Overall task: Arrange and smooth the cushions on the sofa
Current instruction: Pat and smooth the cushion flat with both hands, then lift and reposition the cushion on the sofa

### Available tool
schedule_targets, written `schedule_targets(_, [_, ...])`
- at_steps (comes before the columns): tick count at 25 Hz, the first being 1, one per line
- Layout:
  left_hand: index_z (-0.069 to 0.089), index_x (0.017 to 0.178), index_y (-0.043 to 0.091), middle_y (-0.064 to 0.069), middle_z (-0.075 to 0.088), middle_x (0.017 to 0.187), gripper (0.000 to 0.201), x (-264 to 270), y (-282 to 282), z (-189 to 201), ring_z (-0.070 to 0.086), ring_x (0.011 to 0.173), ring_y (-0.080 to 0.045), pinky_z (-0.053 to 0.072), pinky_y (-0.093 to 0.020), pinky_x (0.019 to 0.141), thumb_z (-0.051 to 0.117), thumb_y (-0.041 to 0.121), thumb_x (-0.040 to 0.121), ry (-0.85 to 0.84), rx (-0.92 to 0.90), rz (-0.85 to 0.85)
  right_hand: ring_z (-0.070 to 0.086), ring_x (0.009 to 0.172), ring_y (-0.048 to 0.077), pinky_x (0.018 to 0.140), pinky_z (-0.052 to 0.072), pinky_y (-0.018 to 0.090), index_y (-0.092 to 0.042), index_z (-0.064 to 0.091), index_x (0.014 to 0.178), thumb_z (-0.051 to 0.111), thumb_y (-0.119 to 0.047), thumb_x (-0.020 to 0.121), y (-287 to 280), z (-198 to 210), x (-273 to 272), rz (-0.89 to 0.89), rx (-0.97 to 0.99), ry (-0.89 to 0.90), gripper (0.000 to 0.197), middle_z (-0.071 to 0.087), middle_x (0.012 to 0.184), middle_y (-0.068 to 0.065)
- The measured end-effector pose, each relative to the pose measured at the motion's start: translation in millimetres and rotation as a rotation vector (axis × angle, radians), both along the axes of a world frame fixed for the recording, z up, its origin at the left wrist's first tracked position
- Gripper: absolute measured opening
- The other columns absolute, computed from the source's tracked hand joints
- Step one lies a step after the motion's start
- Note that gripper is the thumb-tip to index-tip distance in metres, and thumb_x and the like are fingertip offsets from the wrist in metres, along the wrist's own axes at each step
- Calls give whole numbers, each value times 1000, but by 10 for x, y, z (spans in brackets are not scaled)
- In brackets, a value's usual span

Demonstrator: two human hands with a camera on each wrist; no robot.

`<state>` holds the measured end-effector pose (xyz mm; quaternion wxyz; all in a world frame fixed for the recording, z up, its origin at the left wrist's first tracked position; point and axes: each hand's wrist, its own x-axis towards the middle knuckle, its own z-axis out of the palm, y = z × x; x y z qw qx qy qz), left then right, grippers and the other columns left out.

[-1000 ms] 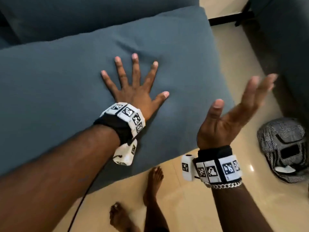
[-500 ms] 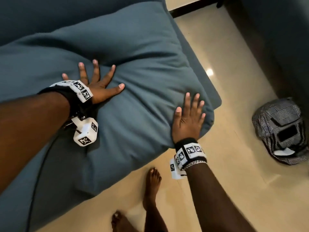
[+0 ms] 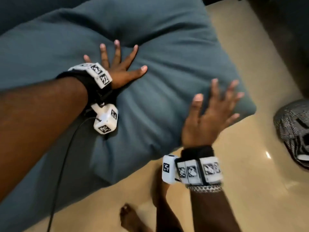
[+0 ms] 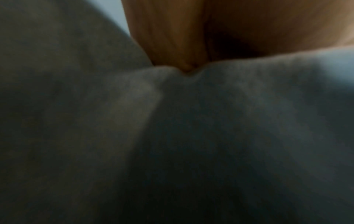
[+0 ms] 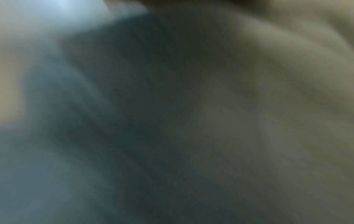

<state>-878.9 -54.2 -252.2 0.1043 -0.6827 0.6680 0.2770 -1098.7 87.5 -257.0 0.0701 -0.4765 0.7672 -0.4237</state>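
A large blue-grey cushion (image 3: 167, 52) lies on the sofa seat (image 3: 30, 173) in the head view, dented and creased in its middle. My left hand (image 3: 118, 66) lies flat on it with spread straight fingers, pressing the fabric down. My right hand (image 3: 210, 114) is blurred, fingers spread and straight, over the cushion's near right corner; contact with it cannot be told. The left wrist view shows my palm (image 4: 191, 30) against the cushion fabric (image 4: 229, 121). The right wrist view is only a blur of blue-grey fabric (image 5: 134, 121).
Beige tiled floor (image 3: 250, 190) lies in front of and to the right of the sofa. A checked cloth item (image 3: 294, 131) sits on the floor at the right edge. My bare feet (image 3: 132, 218) stand near the sofa's front. Dark furniture (image 3: 284, 39) stands at the upper right.
The right hand came down flat onto the cushion's corner half a second ago, and has now lifted and spread in a blur. The left hand stays pressed on the cushion.
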Motion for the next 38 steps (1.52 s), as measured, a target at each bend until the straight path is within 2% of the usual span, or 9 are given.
schedule_targets(3, [-7,152,66,10,-23,170,81,15,72,170,-27,154,-36,-16,-80,107,29,93,84,91,-7,-9,24,150,51,121,16,66,0,37,153,43,-29,104,352,172,82,-7,-336,-71,57,31,158,34])
schedule_targets(8, [2,161,51,9,-12,172,77,132,491,458,-19,157,-31,-18,-75,110,43,69,98,182,-84,-89,9,158,36,119,16,68,-30,31,160,31,-52,105,453,-276,883,171,266,143,60,17,171,7])
schedule_targets(13, [16,161,47,10,-2,173,77,635,1260,693,-9,159,-18,-17,-61,119,32,67,89,119,-370,-87,15,152,47,126,11,58,-5,47,146,56,-17,98,934,240,883,336,-284,124,51,20,157,43])
schedule_targets(18, [7,163,43,12,-15,172,82,1080,2910,411,-18,158,-23,-9,-67,121,34,68,90,112,-417,198,6,158,39,116,15,73,-32,29,159,40,-46,105,995,-266,1380,453,202,340,57,15,171,14])
schedule_targets(22, [7,165,36,4,-13,173,115,1146,3424,125,-17,158,-27,-7,-64,123,57,82,72,70,-456,221,11,156,37,121,15,69,-26,37,153,60,-29,99,1216,115,1450,613,-433,185,59,20,169,13])
schedule_targets(26, [0,165,30,-5,-12,173,152,1134,3468,-73,-13,158,-33,1,-66,124,85,73,46,-54,-435,137,-13,158,25,124,-2,62,-43,-5,161,50,-55,102,1200,-553,1726,887,124,670,82,7,172,0])
schedule_targets(32, [42,157,29,-7,32,167,106,1200,3596,-132,31,151,-31,27,-55,118,84,19,60,-178,-545,72,14,159,26,126,11,56,-34,37,158,50,-62,99,1493,-317,1196,941,79,639,67,22,170,0])
schedule_targets(34, [65,129,27,-2,64,128,79,1189,3489,22,57,113,-27,42,-44,90,81,5,55,-121,-587,90,23,157,25,123,20,59,-33,37,158,68,-50,92,1527,-370,654,950,109,845,75,29,168,0])
schedule_targets(38, [64,85,27,5,61,81,51,1225,3261,595,63,77,-27,37,-37,67,87,3,47,16,-537,153,67,110,32,84,50,44,-30,68,126,74,-12,88,1006,28,208,819,64,829,43,72,123,-3])
